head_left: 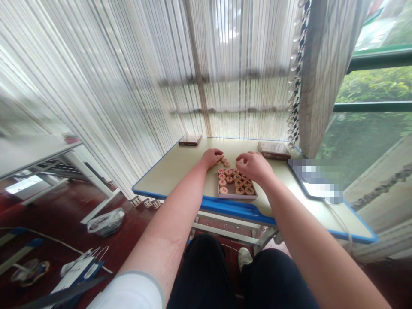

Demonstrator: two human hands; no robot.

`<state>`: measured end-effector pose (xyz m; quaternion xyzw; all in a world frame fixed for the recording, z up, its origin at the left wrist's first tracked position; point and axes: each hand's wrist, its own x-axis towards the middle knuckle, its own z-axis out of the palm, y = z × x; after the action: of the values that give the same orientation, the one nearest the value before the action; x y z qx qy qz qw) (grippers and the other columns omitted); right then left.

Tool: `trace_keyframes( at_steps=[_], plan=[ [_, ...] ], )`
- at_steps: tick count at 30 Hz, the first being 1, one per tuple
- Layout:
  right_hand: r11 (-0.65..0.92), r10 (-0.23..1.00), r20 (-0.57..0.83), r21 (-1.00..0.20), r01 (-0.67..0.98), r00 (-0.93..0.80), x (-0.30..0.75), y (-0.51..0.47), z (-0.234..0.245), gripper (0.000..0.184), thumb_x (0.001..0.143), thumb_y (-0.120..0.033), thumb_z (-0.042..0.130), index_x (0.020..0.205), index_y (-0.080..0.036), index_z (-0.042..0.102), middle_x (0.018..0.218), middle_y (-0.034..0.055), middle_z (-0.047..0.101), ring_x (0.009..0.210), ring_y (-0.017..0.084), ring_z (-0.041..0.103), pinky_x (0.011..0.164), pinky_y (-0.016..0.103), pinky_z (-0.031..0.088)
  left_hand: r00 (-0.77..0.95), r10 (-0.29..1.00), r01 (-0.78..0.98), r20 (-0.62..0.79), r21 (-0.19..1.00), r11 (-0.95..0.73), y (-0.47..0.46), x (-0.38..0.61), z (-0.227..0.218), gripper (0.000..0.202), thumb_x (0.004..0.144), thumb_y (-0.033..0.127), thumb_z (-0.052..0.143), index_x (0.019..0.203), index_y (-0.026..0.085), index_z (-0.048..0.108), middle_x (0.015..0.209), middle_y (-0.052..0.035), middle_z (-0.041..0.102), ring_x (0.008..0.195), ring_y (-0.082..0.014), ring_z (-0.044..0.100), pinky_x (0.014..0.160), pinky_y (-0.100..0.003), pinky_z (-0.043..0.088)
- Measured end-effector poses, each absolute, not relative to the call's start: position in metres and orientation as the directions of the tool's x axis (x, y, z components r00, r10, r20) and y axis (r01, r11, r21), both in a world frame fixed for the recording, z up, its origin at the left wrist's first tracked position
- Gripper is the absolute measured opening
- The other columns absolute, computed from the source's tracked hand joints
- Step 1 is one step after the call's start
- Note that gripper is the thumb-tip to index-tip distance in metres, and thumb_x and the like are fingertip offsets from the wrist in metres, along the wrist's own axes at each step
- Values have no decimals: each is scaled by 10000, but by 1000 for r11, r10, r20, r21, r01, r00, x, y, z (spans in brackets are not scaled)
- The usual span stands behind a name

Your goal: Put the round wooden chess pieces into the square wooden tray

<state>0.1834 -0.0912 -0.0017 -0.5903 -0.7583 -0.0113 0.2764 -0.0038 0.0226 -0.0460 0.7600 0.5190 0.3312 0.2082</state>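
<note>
My left hand (213, 157) rests at the far side of a shallow box, fingers stretched over a few loose round wooden Chinese chess pieces (227, 164). Its fingertips are close to these pieces; whether they touch is hard to make out. To the right, my right hand (255, 166) hovers by the box's far right corner, thumb and forefinger pinched on what looks like another piece, mostly hidden. In the open box (232, 196) lie several Chinese chess pieces, with red characters on the left and dark ones on the right (240, 190). My right hand covers its upper right corner.
The pale, blue-edged table (170, 174) bears a flat brown box (190, 140) at the back left and another (274, 150) at the back right. A blurred-out device (313, 180) with a cable lies on the right. String curtains (144, 86) hang behind.
</note>
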Motion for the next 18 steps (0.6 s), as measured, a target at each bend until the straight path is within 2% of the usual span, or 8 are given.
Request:
trace_keyframes(
  at_steps=[3,9,14,18],
  plan=[
    [239,898,435,-361,902,-64,189,-84,-6,293,751,-378,531,934,-212,687,870,77,645,798,215,553,671,308,408,243,922,633,301,671,-385,22,-4,-46,322,695,294,643,970,131,684,847,-75,696,787,-167,620,768,-285,482],
    [236,889,456,-403,885,-29,194,-76,-13,296,753,-383,534,905,-183,690,837,77,651,758,193,566,670,294,412,183,928,593,326,716,-369,21,-4,-48,307,646,252,684,933,144,694,788,-56,682,744,-154,616,751,-292,489],
    [234,893,449,-415,879,-26,195,-73,-17,291,758,-367,525,926,-184,677,809,66,642,759,194,561,690,299,411,68,935,523,347,786,-330,19,-5,-45,298,631,233,686,914,139,691,835,-68,686,781,-164,630,767,-304,500],
    [282,877,478,-430,858,-49,195,-72,-18,280,749,-332,532,952,-188,662,830,56,630,787,192,551,720,304,409,34,941,379,336,867,-323,16,-2,-40,360,598,272,732,925,129,680,884,-87,688,818,-173,636,784,-321,500]
  ],
)
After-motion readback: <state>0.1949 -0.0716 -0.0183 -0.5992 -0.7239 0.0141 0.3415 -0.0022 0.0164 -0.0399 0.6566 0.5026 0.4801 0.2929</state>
